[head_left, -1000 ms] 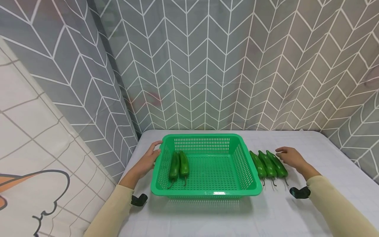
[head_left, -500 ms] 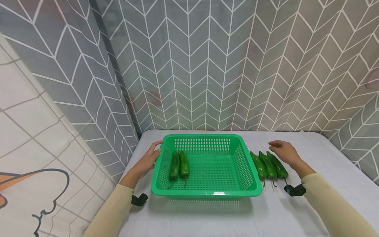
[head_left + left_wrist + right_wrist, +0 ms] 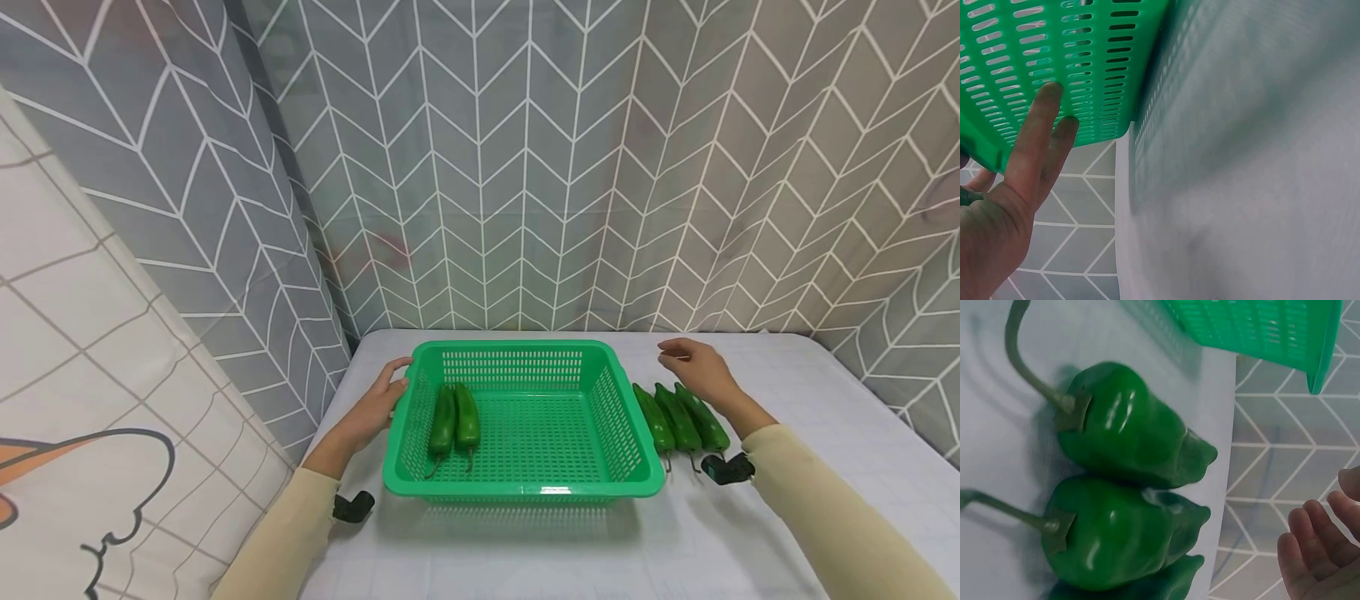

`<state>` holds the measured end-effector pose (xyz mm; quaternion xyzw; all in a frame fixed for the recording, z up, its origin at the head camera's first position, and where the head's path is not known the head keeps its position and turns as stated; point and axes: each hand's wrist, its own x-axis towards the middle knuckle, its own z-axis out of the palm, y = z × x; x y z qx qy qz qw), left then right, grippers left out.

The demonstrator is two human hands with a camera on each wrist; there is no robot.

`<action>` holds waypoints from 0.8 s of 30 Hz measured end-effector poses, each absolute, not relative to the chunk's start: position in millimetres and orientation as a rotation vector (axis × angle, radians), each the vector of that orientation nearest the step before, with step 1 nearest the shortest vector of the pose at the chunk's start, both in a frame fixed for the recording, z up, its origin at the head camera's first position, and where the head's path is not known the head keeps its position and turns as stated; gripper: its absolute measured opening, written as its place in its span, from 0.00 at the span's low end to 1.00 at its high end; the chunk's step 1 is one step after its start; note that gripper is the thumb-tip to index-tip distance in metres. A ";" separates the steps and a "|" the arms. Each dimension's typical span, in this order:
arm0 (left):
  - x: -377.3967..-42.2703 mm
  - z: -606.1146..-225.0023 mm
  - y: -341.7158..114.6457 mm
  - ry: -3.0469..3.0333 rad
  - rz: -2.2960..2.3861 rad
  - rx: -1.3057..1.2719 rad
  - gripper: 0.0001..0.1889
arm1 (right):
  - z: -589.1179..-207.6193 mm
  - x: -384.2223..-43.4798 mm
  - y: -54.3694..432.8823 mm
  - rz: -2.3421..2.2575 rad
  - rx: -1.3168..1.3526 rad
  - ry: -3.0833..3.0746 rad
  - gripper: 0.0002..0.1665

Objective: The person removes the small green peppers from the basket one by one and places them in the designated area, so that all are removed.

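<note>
A green plastic basket (image 3: 517, 489) with slotted walls stands on the table, two long green peppers (image 3: 467, 418) lying side by side along its left wall. My left hand (image 3: 369, 410) holds the basket's left rim; in the left wrist view two fingers (image 3: 1034, 140) lie against the outer wall below it. Three more green peppers (image 3: 678, 421) rest in a row just right of the basket, tips pointing away, stems toward me. Over the far end of that row hovers my right hand (image 3: 703, 373), fingers loosely bent and holding nothing. Two of those peppers (image 3: 1125, 425) show large in the right wrist view.
A white cloth covers the table (image 3: 510, 558). Behind it hangs a grey curtain (image 3: 495, 208) with white chevron lines. To the left hangs a white sheet (image 3: 97, 333) with a grid and a cartoon drawing.
My right hand has moved left and slightly away from me, from beside the rightmost pepper to over the row's far end. The left hand, basket and peppers have stayed in place.
</note>
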<state>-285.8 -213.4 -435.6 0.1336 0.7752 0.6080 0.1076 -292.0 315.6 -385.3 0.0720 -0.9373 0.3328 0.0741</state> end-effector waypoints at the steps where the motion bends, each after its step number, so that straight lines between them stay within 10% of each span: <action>1: -285.8 -435.6 -213.3 2.281 1.792 0.391 0.26 | -384.5 -292.6 313.4 0.998 0.217 -2.808 0.25; 24: -286.5 -435.2 -213.6 2.274 1.789 0.405 0.26 | -362.6 -297.3 276.4 1.022 0.425 -2.740 0.21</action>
